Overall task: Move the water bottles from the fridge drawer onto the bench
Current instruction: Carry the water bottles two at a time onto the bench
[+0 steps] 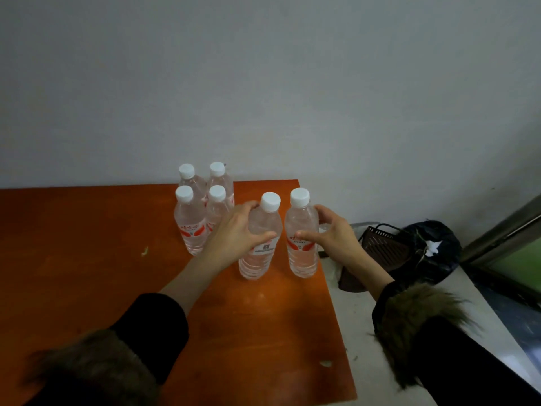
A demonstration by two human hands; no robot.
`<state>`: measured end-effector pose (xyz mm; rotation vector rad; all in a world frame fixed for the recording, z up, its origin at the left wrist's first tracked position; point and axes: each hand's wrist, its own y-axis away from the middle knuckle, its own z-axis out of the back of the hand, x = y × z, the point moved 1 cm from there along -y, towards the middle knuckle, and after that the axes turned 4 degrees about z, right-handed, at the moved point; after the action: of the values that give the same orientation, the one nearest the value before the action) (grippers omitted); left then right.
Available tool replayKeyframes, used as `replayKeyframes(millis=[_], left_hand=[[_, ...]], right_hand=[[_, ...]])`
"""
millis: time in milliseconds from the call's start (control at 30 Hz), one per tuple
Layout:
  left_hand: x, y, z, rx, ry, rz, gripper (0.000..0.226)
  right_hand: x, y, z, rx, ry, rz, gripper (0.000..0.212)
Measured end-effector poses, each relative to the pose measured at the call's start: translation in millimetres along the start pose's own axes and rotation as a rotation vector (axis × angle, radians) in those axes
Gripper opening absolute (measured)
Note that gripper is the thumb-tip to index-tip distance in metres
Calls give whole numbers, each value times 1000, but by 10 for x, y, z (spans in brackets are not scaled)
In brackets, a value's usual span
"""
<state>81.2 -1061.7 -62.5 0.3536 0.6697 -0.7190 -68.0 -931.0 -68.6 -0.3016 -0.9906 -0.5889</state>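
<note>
Bottles of clear ribbed plastic with white screw caps and red-and-white labels stand upright on the smooth orange bench (pixel 87 244). A cluster of four (pixel 202 206) sits at the far edge. Nearer, the left hand (pixel 237 230) curls around one bottle (pixel 259 244), thumb across its label; the right hand (pixel 333 232) cups the neighbouring bottle (pixel 301 235), fingers loosely wrapped. Fur-trimmed black sleeves (pixel 409 317) cover both arms.
</note>
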Motion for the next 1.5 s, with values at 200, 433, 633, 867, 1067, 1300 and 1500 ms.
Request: replayKeyframes(millis=[200, 433, 633, 867, 1067, 1300, 1500], left_hand=[[23, -603, 37, 36, 32, 18, 76], [9, -1013, 14, 78, 35, 77, 77], [45, -1215, -93, 33, 166, 239, 72], [119, -1286, -152, 14, 302, 307, 69], [121, -1252, -161, 21, 381, 339, 69], [55, -1271, -105, 26, 347, 335, 51], [100, -1210, -257, -110, 338, 330, 44]], right_hand=[[-47, -517, -56, -28, -44, -18, 51], [-184, -926, -182, -58, -135, -43, 48], [-309, -1149, -291, -43, -227, -79, 53], [-391, -1270, -399, 17, -316, -73, 49], [-361, -1347, -358, 145, -375, -117, 58], [-370, -1323, -385, 142, -500, -223, 61], [-356, -1249, -410, 140, -408, -168, 57]])
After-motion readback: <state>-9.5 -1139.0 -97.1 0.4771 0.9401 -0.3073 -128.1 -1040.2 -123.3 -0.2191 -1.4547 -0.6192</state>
